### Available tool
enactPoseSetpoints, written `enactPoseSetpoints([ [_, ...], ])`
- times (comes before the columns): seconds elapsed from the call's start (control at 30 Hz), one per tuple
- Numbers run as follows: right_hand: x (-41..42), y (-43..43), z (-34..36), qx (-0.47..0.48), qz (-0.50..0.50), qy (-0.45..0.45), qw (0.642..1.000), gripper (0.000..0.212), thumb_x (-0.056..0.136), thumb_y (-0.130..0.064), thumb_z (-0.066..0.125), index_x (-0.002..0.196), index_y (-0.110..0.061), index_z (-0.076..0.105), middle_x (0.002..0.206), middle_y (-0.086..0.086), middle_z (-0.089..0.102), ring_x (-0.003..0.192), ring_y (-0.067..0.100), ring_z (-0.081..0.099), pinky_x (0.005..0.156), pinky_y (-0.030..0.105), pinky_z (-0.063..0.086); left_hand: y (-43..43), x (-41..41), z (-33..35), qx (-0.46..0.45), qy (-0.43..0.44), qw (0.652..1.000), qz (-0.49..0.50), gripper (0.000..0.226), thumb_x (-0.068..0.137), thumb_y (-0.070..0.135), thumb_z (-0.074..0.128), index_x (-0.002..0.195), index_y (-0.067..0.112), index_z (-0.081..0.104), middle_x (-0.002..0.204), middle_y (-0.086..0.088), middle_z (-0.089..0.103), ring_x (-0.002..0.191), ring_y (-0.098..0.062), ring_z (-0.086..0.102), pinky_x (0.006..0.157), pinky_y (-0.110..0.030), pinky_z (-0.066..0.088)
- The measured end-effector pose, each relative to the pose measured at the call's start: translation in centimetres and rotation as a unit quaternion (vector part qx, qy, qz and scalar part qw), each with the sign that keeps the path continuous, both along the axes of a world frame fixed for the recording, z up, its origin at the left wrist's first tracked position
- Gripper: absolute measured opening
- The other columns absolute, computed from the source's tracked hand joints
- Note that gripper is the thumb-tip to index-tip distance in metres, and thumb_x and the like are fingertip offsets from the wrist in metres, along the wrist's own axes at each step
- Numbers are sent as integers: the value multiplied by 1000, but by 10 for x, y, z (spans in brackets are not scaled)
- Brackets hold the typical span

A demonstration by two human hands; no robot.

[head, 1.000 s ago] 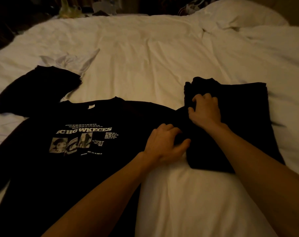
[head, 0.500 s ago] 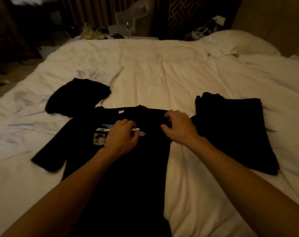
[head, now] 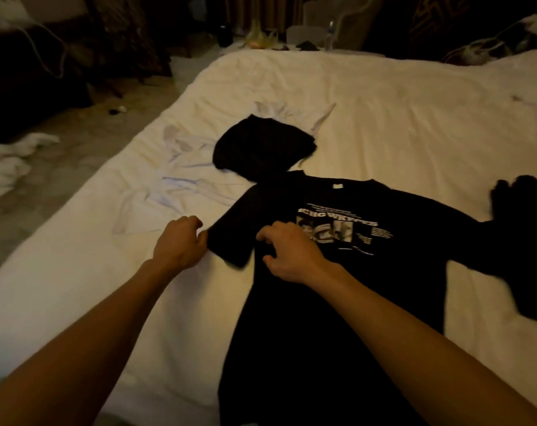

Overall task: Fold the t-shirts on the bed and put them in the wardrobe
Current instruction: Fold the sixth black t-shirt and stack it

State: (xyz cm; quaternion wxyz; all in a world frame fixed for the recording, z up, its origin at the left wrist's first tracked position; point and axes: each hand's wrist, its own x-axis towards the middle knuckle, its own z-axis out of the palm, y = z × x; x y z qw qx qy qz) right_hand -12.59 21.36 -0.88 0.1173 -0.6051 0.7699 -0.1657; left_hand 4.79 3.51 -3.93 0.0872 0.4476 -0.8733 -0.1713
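Note:
A black t-shirt with a white print (head: 338,287) lies spread flat, front up, on the white bed (head: 399,118). My left hand (head: 181,244) pinches the edge of its left sleeve. My right hand (head: 292,253) rests on the shirt's chest beside that sleeve, fingers bent, gripping nothing that I can see. A folded black garment (head: 519,247) lies at the right edge. Another bunched black garment (head: 261,149) sits behind the shirt's collar, on a white t-shirt (head: 184,186) that blends into the sheet.
The bed's left edge runs diagonally beside a tiled floor, where a white cloth (head: 5,164) lies. Beyond the far edge are a chair (head: 332,23), small items and cables in deep shadow.
Both hands moved left, from the folded black garment across the printed shirt to its left sleeve. The view swung left, and the folded garment now sits at the right edge.

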Motion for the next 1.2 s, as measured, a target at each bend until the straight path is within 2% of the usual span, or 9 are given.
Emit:
enactPoseSetpoints([
  [0.17, 29, -30, -22, 59, 33, 74, 995, 48, 85, -16, 63, 132, -20, 54, 119, 2, 52, 109, 24, 47, 85, 33, 48, -19, 10, -17, 71, 35, 997, 4, 44, 97, 36, 57, 128, 6, 62, 119, -17, 67, 111, -35, 61, 95, -39, 47],
  [0.37, 37, -46, -33, 27, 16, 144, 989, 76, 81, -24, 73, 147, -25, 34, 141, 5, 37, 120, 27, 41, 86, 37, 49, -26, -1, -31, 102, 54, 993, 13, 24, 90, 33, 65, 97, 10, 65, 86, -7, 64, 88, -31, 63, 71, -33, 45],
  [0.43, 38, -50, -33, 1, 42, 170, 985, 68, 77, -21, 75, 140, -25, 49, 140, 7, 46, 122, 30, 43, 83, 41, 51, -30, -2, -32, 120, 85, 989, 31, 15, 89, 26, 63, 91, 11, 61, 77, -1, 59, 83, -28, 61, 68, -30, 39],
  [0.5, 36, -56, -37, -56, 62, 182, 980, 42, 74, -18, 75, 115, -20, 69, 117, 6, 62, 110, 31, 54, 72, 41, 54, -36, -4, -28, 137, 128, 981, 54, 13, 90, 22, 60, 93, 10, 60, 80, -1, 59, 81, -25, 58, 70, -30, 39],
  [0.63, 38, -74, -37, -122, 32, 129, 984, 26, 85, -25, 56, 104, -15, 70, 99, 3, 64, 92, 23, 55, 69, 36, 51, -60, -8, -15, 138, 215, 962, 98, 12, 91, 21, 59, 98, 11, 60, 83, -1, 60, 81, -22, 59, 68, -29, 42],
  [0.83, 46, -120, -42, -170, -4, 45, 984, 25, 90, -21, 58, 111, -12, 70, 97, 4, 67, 85, 20, 61, 73, 24, 45, -105, -25, -10, 118, 301, 939, 116, 13, 90, 17, 61, 102, 11, 62, 93, -4, 65, 88, -23, 64, 78, -35, 53],
  [0.93, 50, -142, -50, -187, -12, 26, 982, 28, 92, -18, 59, 116, -10, 68, 98, 6, 69, 85, 20, 63, 74, 27, 51, -124, -38, -15, 110, 325, 933, 111, 16, 90, 14, 60, 105, 12, 63, 92, 1, 62, 91, -20, 62, 82, -33, 53],
  [1.07, 56, -151, -64, -151, 30, 11, 988, 19, 88, -21, 59, 103, -14, 70, 92, 4, 65, 80, 19, 60, 69, 28, 47, -134, -44, -30, 133, 330, 929, 98, 20, 87, 9, 59, 106, 12, 64, 90, 6, 62, 87, -14, 62, 87, -37, 54],
  [1.2, 53, -146, -76, -87, 91, -14, 992, 26, 85, -25, 50, 100, -15, 69, 90, 3, 62, 80, 20, 57, 69, 34, 51, -134, -40, -41, 198, 311, 926, 82, 15, 85, 11, 62, 99, 12, 68, 84, -3, 67, 77, -16, 63, 78, -40, 56],
])
